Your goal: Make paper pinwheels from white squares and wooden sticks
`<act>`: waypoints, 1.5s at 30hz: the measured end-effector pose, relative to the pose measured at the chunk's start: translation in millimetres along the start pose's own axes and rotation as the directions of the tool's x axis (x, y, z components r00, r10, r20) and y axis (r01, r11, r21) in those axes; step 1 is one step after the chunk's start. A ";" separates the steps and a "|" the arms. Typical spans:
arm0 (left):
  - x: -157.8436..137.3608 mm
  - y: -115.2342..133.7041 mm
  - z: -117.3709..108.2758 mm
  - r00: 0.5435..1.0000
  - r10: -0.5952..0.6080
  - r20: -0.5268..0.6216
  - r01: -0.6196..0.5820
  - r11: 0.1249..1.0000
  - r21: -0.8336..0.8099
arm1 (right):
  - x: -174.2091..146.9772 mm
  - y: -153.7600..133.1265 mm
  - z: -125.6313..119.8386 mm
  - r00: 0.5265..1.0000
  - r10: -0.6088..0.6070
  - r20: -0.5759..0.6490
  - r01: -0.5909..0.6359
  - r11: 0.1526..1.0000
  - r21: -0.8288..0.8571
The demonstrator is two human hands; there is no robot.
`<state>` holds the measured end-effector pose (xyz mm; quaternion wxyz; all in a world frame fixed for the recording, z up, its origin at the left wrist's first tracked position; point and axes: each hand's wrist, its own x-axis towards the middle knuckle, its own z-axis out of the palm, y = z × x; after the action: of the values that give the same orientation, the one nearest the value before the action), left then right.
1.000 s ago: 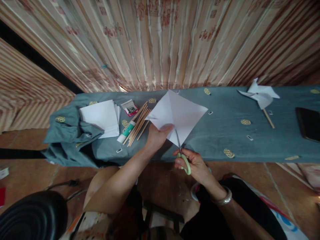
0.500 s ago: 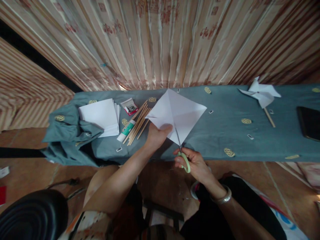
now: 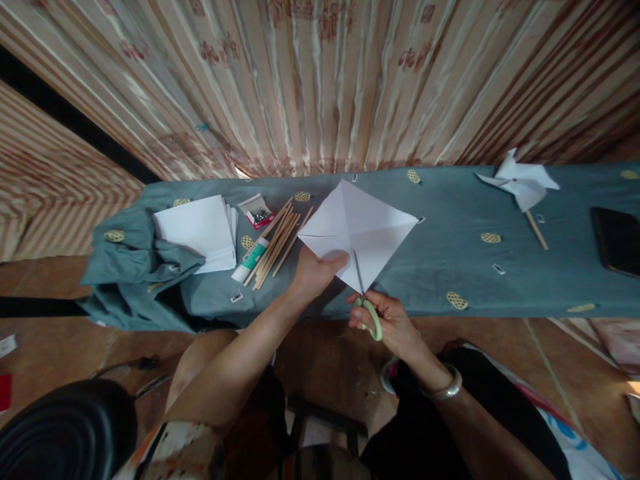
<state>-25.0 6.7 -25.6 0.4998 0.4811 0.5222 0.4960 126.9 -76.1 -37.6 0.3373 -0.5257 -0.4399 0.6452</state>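
Note:
A square sheet of white paper [image 3: 367, 223] with crease lines is held corner-up over the cloth. My left hand [image 3: 316, 272] grips its lower left edge, thumb on top and the fingers hidden beneath. A slit shows near the sheet's left corner. In my right hand [image 3: 393, 320] is a pair of scissors [image 3: 370, 319] with pale green handles. Their blades lie along the crease at the paper's near corner, pointing toward its centre.
On the left of the cloth-covered table [image 3: 440, 253] lie a paper stack [image 3: 193, 227], a small box of metal pins [image 3: 257, 212], a glue stick [image 3: 250, 260] and several wooden sticks [image 3: 280, 247]. To the right are a paper pinwheel [image 3: 523, 183] on a stick and a dark phone [image 3: 617, 240].
The paper has shifted slightly to the right along with my left hand. The scissors remain at its near corner. The whole view has moved a little.

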 end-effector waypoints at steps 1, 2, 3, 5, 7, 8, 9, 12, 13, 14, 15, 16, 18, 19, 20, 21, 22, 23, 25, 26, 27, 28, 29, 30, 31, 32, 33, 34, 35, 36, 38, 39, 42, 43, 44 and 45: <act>0.1 0.1 -0.1 1.000 -0.001 -0.002 0.001 1.000 0.003 | 0.0 0.1 -0.2 1.000 -0.003 0.003 0.003 1.000 -0.001; 0.2 0.2 -0.2 1.000 -0.006 -0.007 0.006 1.000 0.006 | 0.0 0.1 -0.3 1.000 -0.002 0.006 0.002 1.000 0.001; 0.3 0.2 -0.3 1.000 -0.013 -0.014 0.013 1.000 0.007 | 0.1 0.0 -0.4 1.000 0.002 0.009 -0.002 1.000 0.004; 0.4 -0.1 -0.4 0.999 -0.025 -0.024 0.025 1.000 0.007 | 0.2 -0.5 -0.3 1.000 0.013 0.005 -0.013 1.000 0.011; 0.1 -0.6 -0.2 0.999 -0.030 -0.027 0.030 0.999 0.009 | 0.5 -1.2 0.0 1.000 0.026 -0.002 -0.026 1.000 0.015; -0.1 -0.9 -0.1 0.999 -0.031 -0.030 0.032 0.999 0.012 | 0.6 -1.5 0.1 1.000 0.030 -0.007 -0.030 0.999 0.018; -0.5 -1.2 0.0 0.999 -0.032 -0.032 0.032 0.999 0.015 | 0.7 -1.8 0.3 0.999 0.033 -0.010 -0.033 0.999 0.019; -2.0 -1.4 0.6 1.000 -0.027 -0.014 0.027 1.000 0.014 | 0.9 -2.2 0.4 0.999 0.031 -0.009 -0.031 0.999 0.013; -2.5 -1.3 0.7 1.000 -0.022 -0.004 0.022 1.000 0.014 | 1.0 -2.3 0.4 1.000 0.028 -0.010 -0.028 1.000 0.012; -2.9 -1.2 0.8 1.000 -0.016 0.005 0.016 1.000 0.018 | 1.0 -2.4 0.3 1.000 0.026 -0.010 -0.026 1.000 0.012; -3.2 -1.1 0.8 1.000 -0.012 0.008 0.012 1.000 0.024 | 1.0 -2.6 0.4 1.000 0.026 -0.012 -0.026 1.000 0.013; -3.3 -1.1 0.7 1.000 -0.010 0.010 0.010 0.999 0.032 | 1.1 -2.9 0.4 1.000 0.027 -0.014 -0.027 1.000 0.016; -3.5 -1.1 0.5 1.000 -0.012 0.011 0.012 0.999 0.038 | 1.2 -4.0 0.7 0.999 0.031 -0.016 -0.031 0.999 0.021; -3.5 -1.2 0.4 1.000 -0.014 0.011 0.013 0.999 0.037 | 1.2 -4.6 0.9 0.999 0.035 -0.017 -0.035 0.999 0.023; -3.6 -1.3 0.3 1.000 -0.014 0.010 0.013 0.999 0.033 | 1.2 -5.4 1.2 0.999 0.040 -0.019 -0.039 0.999 0.023; -3.6 -1.5 0.2 1.000 -0.011 0.008 0.011 1.000 0.029 | 1.2 -6.0 1.4 0.999 0.043 -0.023 -0.042 0.999 0.022; -3.7 -1.7 0.3 1.000 -0.008 0.009 0.008 1.000 0.026 | 1.2 -6.6 1.7 0.999 0.044 -0.025 -0.044 0.999 0.020; -3.8 -1.9 0.4 1.000 -0.006 0.010 0.006 1.000 0.025 | 1.1 -6.9 1.9 0.999 0.043 -0.025 -0.043 0.999 0.019; -4.0 -2.1 0.7 1.000 -0.013 0.019 0.012 1.000 0.022 | 1.0 -7.0 2.4 0.999 0.033 -0.031 -0.032 0.999 0.021; -4.2 -2.0 0.9 0.999 -0.019 0.027 0.018 1.000 0.021 | 1.1 -6.7 2.5 0.999 0.027 -0.034 -0.026 0.999 0.025; -4.4 -1.9 1.1 0.999 -0.026 0.036 0.025 0.999 0.023 | 1.1 -6.4 2.6 0.999 0.022 -0.038 -0.021 0.999 0.029; -4.5 -1.7 1.2 0.998 -0.033 0.045 0.032 0.999 0.026 | 1.2 -6.1 2.6 0.999 0.019 -0.043 -0.017 0.999 0.032; -4.7 -1.5 1.3 0.998 -0.039 0.046 0.038 0.999 0.029 | 1.3 -5.8 2.6 0.999 0.016 -0.044 -0.015 0.999 0.033; -4.9 -1.2 1.3 0.998 -0.044 0.046 0.042 0.999 0.032 | 1.4 -5.7 2.6 0.999 0.015 -0.042 -0.014 0.999 0.032; -5.0 -1.0 1.3 0.998 -0.046 0.044 0.044 0.998 0.033 | 1.5 -5.7 2.6 0.999 0.013 -0.039 -0.012 0.999 0.030; -5.1 -0.9 1.2 0.998 -0.046 0.041 0.045 0.999 0.030 | 1.6 -5.8 2.6 0.999 0.011 -0.036 -0.010 1.000 0.027; -5.2 -1.0 1.2 0.998 -0.043 0.037 0.043 0.999 0.023 | 1.8 -5.8 2.7 0.999 0.009 -0.033 -0.008 1.000 0.025; -5.2 -1.3 1.2 0.999 -0.039 0.033 0.038 0.999 0.015 | 1.9 -5.7 2.9 1.000 0.007 -0.030 -0.007 1.000 0.024; -5.2 -1.8 1.2 0.999 -0.035 0.030 0.035 0.999 0.008 | 2.0 -5.4 3.0 1.000 0.006 -0.028 -0.005 1.000 0.024; -5.2 -2.4 1.3 0.999 -0.035 0.028 0.035 0.999 0.000 | 2.2 -4.9 3.1 1.000 0.006 -0.026 -0.006 1.000 0.025; -5.3 -3.9 1.5 0.999 -0.043 0.020 0.044 0.999 -0.011 | 2.7 -3.0 3.1 1.000 0.006 -0.027 -0.006 1.000 0.028; -5.3 -4.7 1.7 0.999 -0.048 0.020 0.048 0.999 -0.009 | 2.9 -1.9 3.0 1.000 0.006 -0.026 -0.005 1.000 0.028; -5.3 -5.6 1.6 0.998 -0.052 0.030 0.051 0.999 0.017 | 2.5 0.8 2.5 1.000 0.005 -0.013 -0.005 1.000 0.028; -4.8 -5.1 1.1 0.998 -0.048 0.035 0.047 0.999 0.027 | 2.0 1.2 2.4 1.000 0.005 -0.004 -0.005 1.000 0.025; -4.0 -4.2 0.4 0.999 -0.042 0.034 0.041 0.999 0.031 | 1.3 1.2 2.4 1.000 0.004 0.011 -0.005 1.000 0.019; -2.7 -2.8 -0.8 0.999 -0.028 0.021 0.028 0.999 0.029 | 0.5 0.9 2.2 1.000 0.002 0.026 -0.002 1.000 0.009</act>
<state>-25.8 3.8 -28.2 0.5053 0.4863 0.5306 0.4761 124.6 -76.5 -38.5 0.3333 -0.5164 -0.4409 0.6541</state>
